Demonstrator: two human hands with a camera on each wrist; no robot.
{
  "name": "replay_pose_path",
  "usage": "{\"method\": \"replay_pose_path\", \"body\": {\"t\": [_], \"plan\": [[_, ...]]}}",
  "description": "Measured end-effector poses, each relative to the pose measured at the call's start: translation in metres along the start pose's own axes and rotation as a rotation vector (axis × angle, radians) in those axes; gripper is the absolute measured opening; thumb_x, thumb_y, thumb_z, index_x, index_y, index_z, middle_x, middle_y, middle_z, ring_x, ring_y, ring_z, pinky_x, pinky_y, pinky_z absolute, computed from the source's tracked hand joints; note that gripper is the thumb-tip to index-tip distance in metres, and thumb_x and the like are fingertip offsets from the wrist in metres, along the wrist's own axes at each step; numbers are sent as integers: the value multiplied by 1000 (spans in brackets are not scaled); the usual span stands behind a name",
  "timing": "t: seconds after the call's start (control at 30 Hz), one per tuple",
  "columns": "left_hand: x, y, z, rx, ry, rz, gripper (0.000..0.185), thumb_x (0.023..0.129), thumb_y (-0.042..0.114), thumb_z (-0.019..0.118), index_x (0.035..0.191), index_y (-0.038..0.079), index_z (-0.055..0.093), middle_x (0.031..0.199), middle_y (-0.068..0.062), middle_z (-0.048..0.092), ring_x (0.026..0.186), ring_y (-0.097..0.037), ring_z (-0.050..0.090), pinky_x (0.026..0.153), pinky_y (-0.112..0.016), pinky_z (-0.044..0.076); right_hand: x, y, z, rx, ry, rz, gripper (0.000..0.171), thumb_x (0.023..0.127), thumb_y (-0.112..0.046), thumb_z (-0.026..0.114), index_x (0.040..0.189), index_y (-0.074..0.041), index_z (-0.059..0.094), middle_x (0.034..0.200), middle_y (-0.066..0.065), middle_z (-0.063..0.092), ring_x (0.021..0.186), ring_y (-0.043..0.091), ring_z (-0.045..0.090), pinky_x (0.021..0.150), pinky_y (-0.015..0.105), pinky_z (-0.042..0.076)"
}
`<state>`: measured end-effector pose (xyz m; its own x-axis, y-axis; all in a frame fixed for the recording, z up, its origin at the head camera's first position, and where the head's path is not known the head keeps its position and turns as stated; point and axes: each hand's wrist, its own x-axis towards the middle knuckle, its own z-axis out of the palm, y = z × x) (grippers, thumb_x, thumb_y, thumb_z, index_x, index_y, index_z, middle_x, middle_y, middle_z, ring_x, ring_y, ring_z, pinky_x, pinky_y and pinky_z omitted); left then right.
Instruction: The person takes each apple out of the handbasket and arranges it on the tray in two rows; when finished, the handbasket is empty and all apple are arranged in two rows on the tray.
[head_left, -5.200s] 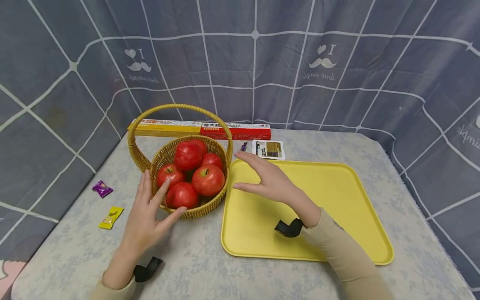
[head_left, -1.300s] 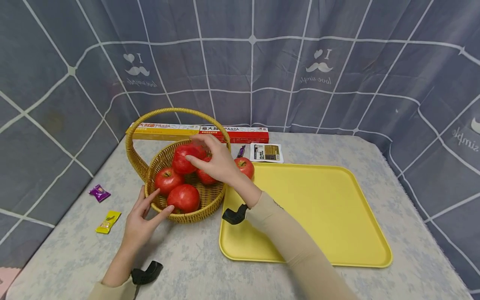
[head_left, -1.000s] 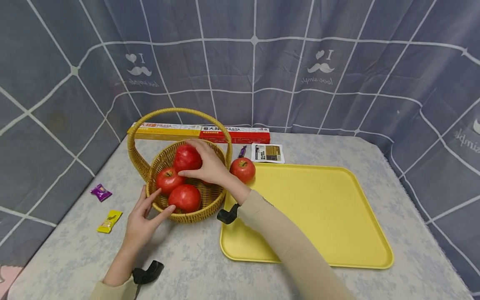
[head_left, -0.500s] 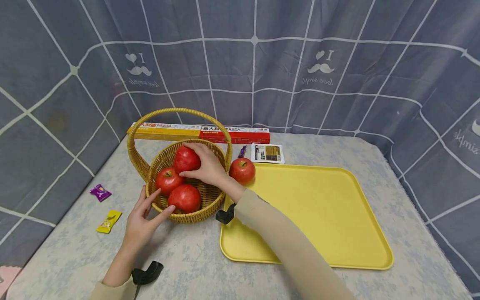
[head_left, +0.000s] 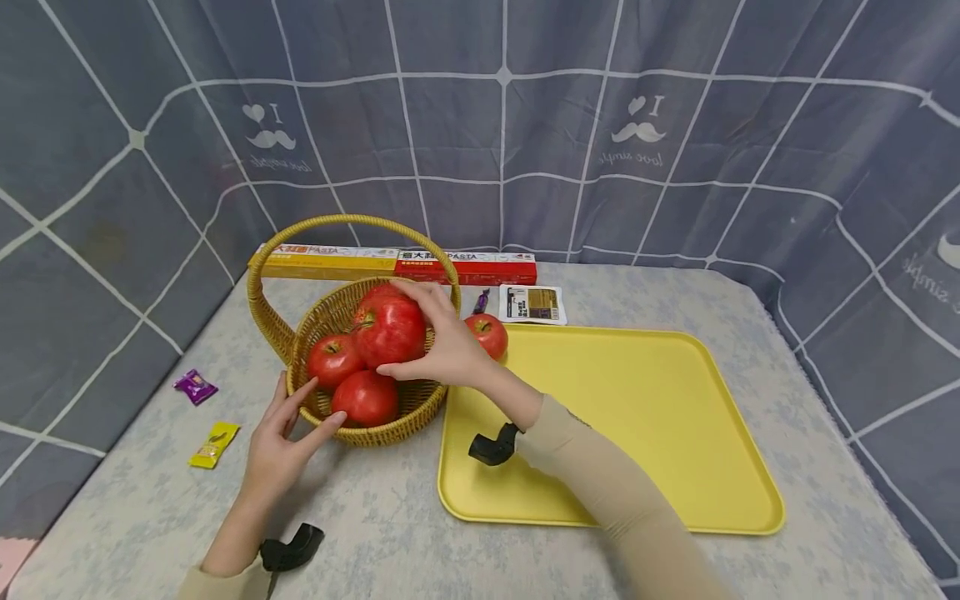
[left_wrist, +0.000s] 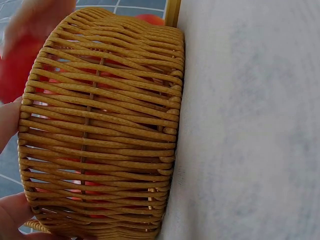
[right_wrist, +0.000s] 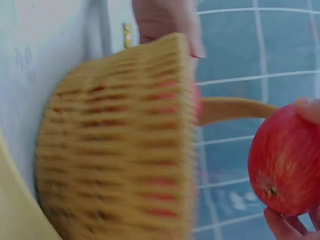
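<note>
My right hand (head_left: 456, 350) grips a red apple (head_left: 388, 331) between thumb and fingers, raised over the wicker basket (head_left: 408, 423). In the right wrist view this apple (right_wrist: 285, 160) is above the basket's rim. My left hand (head_left: 273, 458) holds the basket's near-left rim, its thumb and fingers spread along the edge. Inside lie a red apple (head_left: 333, 360) at the left and another apple (head_left: 366, 398) at the front; the held apple hides part of the interior. One more apple (head_left: 489, 335) sits at the far-left corner of the yellow tray (head_left: 615, 425).
A yellow packet (head_left: 213, 445) and a purple-wrapped candy (head_left: 196, 387) lie left of the basket. Behind it are a yellow pasta box (head_left: 322, 265) and a red one (head_left: 476, 271). A flat white packet (head_left: 532, 304) and a small purple candy (head_left: 482, 301) lie behind the tray.
Both hands were off the apples earlier. One apple has gone to the tray's corner, the left hand has settled on the rim, and the right hand has gripped another apple and lifted it.
</note>
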<state>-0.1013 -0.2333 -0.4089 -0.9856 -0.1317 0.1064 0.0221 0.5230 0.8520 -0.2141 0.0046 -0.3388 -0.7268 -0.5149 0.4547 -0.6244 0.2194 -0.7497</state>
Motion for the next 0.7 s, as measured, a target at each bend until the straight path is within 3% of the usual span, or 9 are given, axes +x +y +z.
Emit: {"method": "replay_pose_path", "body": {"t": [0.23,0.37,0.57,0.7], "plan": [[1,-3,1,0,14,1,66,86,32,69,143,13,42,156,-4,4,138,-31,22,104,-49,28,-24,-9,-63,156,117,-95,86,62,-4,85,137,-8,42,129,7,40,114,19,47,89,35,50],[1,-5,2,-2,21,1,66,86,33,69,143,13,42,156,-4,4,139,-29,20,104,-49,28,-40,3,-104,133,207,-88,86,62,7,82,137,-2,39,132,12,46,114,21,49,91,34,49],[2,-4,1,-10,18,-10,67,85,30,71,143,12,42,156,-6,4,140,-29,17,105,-50,28,-68,33,-155,49,314,73,85,65,10,79,138,-2,37,132,11,45,117,18,46,94,28,46],[2,-4,2,-16,19,-8,67,85,30,71,143,12,42,156,-6,4,140,-29,16,105,-50,28,-84,50,-171,19,298,222,82,71,6,76,140,-1,33,134,14,41,117,22,45,94,31,47]]}}
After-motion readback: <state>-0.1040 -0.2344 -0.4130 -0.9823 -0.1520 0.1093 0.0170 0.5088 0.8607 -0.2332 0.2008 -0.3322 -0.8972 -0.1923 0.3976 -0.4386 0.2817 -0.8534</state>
